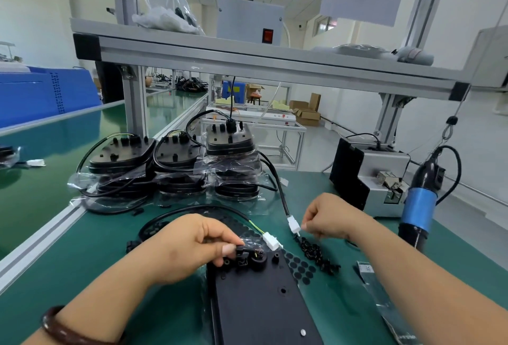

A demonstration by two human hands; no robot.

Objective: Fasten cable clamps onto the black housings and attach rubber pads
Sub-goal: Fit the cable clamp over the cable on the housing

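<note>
Here, left hand (189, 244) around clamp (241, 251).

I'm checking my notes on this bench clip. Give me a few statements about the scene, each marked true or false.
1. The left hand pinches a small black clamp at the top end of the black housing. True.
2. The right hand grips the electric screwdriver. False: the screwdriver hangs untouched at the right; the right hand is above the pile of small black parts, fingers curled.
3. Three stacks of housings stand at the back of the mat. True.
4. The bracelet is on the right wrist. False: it is on the left wrist.
</note>
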